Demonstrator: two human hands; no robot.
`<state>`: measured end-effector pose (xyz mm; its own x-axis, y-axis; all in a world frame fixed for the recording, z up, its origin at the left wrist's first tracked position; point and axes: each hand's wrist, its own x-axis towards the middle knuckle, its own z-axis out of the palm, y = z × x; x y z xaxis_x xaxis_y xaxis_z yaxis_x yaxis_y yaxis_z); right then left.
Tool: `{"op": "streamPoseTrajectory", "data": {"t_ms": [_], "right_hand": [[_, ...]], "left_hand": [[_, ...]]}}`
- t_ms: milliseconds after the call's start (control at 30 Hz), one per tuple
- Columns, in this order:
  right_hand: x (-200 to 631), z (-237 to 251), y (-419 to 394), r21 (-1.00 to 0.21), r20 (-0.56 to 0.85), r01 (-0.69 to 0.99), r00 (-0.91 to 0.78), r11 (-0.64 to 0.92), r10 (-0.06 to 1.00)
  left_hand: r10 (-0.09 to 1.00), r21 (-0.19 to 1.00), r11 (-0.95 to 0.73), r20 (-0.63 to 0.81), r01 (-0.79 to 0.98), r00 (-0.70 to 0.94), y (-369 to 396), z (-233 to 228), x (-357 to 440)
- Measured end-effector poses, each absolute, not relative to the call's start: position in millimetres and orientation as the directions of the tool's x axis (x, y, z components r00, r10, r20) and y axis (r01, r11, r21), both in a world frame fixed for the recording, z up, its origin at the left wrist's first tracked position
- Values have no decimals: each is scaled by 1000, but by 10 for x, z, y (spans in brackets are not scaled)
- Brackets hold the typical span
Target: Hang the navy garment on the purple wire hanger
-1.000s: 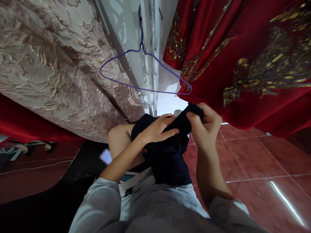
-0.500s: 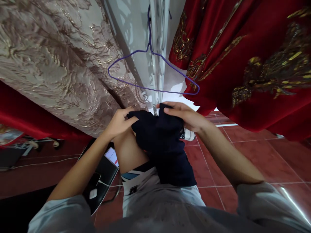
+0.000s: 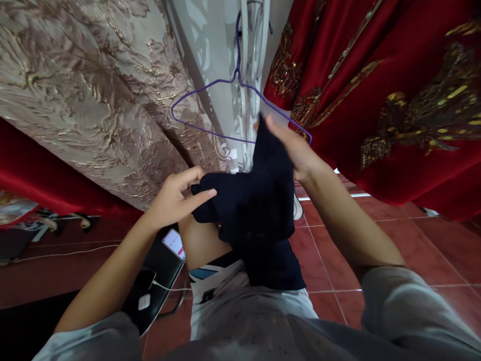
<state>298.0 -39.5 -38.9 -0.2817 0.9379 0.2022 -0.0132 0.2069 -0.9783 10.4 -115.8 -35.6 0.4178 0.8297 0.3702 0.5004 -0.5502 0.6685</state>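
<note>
Head view: the right hand [image 3: 296, 150] has lifted its pinched edge of the dark cloth [image 3: 255, 200] up toward the purple hanger [image 3: 240, 108] — half a second ago it sat lower. The left hand [image 3: 175, 198] pinches the other edge (over the knee), so the cloth now spreads between them.

Head camera looks steeply down, close in.

Both hands grip a dark navy garment [image 3: 259, 205]: left hand [image 3: 175, 198] pinching one corner, right hand [image 3: 296, 150] lifting another beside purple hanger [image 3: 210, 108].
</note>
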Motion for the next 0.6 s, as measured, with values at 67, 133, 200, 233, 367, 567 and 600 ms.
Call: {"op": "streamPoseTrajectory", "data": {"t_ms": [67,133,200,233,367,567,600], "right_hand": [[3003,-416,-436,-1000,1,8,-677,9,736],[3094,-456,-472,-992,-91,122,-875,36,475],[3203,-467,-460,-968,-74,171,-893,183,444],[3242,-460,-426,-958,-15,160,-855,237,518],[3165,-459,-152,-915,361,11,-425,403,830],[2725,-780,107,-877,466,67,-119,476,877],[2700,-824,106,-896,436,57,-75,440,897]], "left_hand": [[859,700,-512,404,499,315,-1182,-320,76],[893,767,-450,399,458,209,-1172,-293,-17],[925,820,-377,313,430,214,-1148,-271,-134],[934,832,-337,237,440,268,-1137,-266,-186],[853,729,-287,-102,622,512,-1130,-319,-292],[851,462,-379,-166,802,498,-1132,-523,-455],[849,460,-391,-155,798,505,-1126,-536,-502]]}}
